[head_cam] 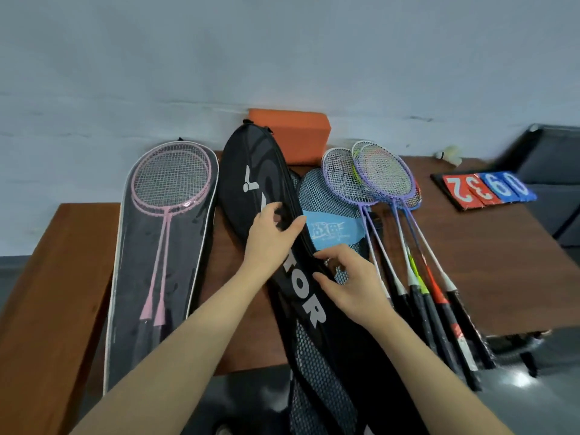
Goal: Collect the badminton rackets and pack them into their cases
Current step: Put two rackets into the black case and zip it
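A black racket case with white lettering (251, 171) lies slanted across the middle of the brown table (489, 246). My left hand (270, 237) grips its upper body, thumb and fingers wrapped over the right edge. My right hand (351, 281) pinches the case's right edge lower down. Under it lies a black mesh case with a blue label (332, 211). Several loose rackets with purple frames (383, 180) fan out to the right, handles toward me. On the left, a clear-fronted case (163, 233) holds two pink rackets.
An orange block (295, 136) stands against the wall behind the cases. A flip scoreboard (486, 189) and a shuttlecock (448, 153) sit at the table's far right. A dark chair (552, 171) stands beyond the right edge. The cases overhang the table's near edge.
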Tool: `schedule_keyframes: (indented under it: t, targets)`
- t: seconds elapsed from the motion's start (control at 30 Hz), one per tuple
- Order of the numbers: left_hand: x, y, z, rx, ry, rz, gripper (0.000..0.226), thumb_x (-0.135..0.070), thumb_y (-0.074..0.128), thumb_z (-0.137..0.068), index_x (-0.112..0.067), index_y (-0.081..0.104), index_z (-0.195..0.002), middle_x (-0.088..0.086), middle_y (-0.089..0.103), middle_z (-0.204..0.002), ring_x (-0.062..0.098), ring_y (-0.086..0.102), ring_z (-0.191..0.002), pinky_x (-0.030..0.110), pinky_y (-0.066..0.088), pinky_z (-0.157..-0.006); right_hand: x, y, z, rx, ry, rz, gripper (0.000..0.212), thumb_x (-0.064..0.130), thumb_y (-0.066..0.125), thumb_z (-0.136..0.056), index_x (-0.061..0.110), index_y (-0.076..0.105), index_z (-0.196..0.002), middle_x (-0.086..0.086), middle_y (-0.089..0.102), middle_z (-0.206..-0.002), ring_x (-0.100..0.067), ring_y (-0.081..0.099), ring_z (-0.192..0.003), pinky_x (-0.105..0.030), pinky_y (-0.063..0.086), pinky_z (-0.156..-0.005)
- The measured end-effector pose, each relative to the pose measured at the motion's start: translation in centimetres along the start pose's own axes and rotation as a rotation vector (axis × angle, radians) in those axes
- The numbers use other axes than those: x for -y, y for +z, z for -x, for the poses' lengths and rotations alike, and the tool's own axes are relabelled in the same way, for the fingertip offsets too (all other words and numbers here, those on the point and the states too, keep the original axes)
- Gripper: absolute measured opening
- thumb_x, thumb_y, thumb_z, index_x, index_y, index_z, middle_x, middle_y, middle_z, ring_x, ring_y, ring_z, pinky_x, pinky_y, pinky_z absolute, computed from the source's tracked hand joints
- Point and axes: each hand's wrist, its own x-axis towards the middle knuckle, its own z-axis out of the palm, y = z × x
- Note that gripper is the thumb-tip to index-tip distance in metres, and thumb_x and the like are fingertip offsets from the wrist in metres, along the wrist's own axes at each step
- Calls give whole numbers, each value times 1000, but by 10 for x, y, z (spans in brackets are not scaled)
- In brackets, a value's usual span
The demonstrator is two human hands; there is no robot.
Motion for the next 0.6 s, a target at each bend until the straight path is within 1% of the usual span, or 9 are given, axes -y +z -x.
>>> schedule_keyframes:
  t: [0.1, 0.23, 0.27, 0.33, 0.37, 0.4, 0.47, 0.53, 0.6]
  targets:
    - [-12, 26, -6, -5, -27, 9, 58, -38, 64, -83, -17, 45, -134, 6, 56, -123, 6, 51, -96, 20, 38, -81, -22, -19, -5, 36, -19, -36, 33, 7, 72, -76, 11, 64, -107, 0, 66, -98, -11, 60, -92, -28, 48, -83]
    - [-12, 58, -3, -37, -88, 22, 55, -23, 64, -84, -11, 46, -134, 8, 57, -126, 8, 54, -98, 19, 40, -84, -57, -29, -1, 151, 35, -112, 43, 7, 70, -77, 11, 60, -119, -2, 65, -105, -12, 59, -98, -28, 47, -90]
    - [-10, 65, -1, -57, -105, 26, 53, -19, 64, -84, -10, 47, -133, 7, 59, -123, 5, 56, -95, 18, 41, -83, -65, -29, 0, 192, 63, -133, 47, 8, 70, -78, 12, 57, -123, 0, 64, -109, -10, 57, -100, -26, 46, -91]
    - [-7, 76, 5, -109, -126, 86, 47, -10, 63, -84, -8, 51, -130, 0, 65, -111, -5, 59, -81, 11, 45, -76, -82, -30, 1, 264, 141, -207, 54, 13, 70, -80, 17, 51, -130, 8, 59, -115, 2, 53, -100, -18, 43, -92]
    - [-6, 81, 8, -134, -134, 121, 45, -7, 63, -84, -7, 53, -128, -3, 66, -104, -11, 59, -74, 7, 46, -73, -89, -30, 1, 289, 183, -259, 55, 16, 69, -82, 20, 48, -132, 13, 57, -114, 6, 52, -97, -13, 42, -90]
    - [-5, 86, 11, -151, -143, 143, 44, -5, 62, -84, -7, 54, -127, -5, 66, -101, -13, 59, -73, 5, 46, -73, -96, -30, 1, 302, 222, -314, 53, 17, 67, -84, 22, 47, -132, 15, 57, -111, 7, 53, -92, -10, 41, -86]
    - [-5, 95, 20, -168, -156, 150, 43, -5, 61, -85, -10, 54, -127, -2, 66, -106, -9, 61, -81, 14, 49, -83, -107, -30, -2, 308, 282, -417, 45, 18, 63, -87, 25, 48, -130, 10, 59, -104, 2, 55, -82, -11, 43, -80]
    - [-8, 102, 28, -189, -154, 156, 43, -4, 60, -85, -11, 54, -127, 2, 65, -113, 2, 64, -89, 26, 50, -89, -112, -30, -6, 316, 299, -478, 40, 17, 62, -88, 28, 51, -125, 8, 60, -95, -2, 54, -73, -14, 46, -74]
    - [-13, 104, 33, -229, -125, 148, 46, -1, 59, -85, -12, 53, -129, 5, 66, -112, 9, 65, -92, 26, 50, -90, -113, -30, -11, 326, 307, -541, 39, 13, 64, -86, 33, 53, -118, 7, 59, -86, -5, 52, -67, -17, 47, -69]
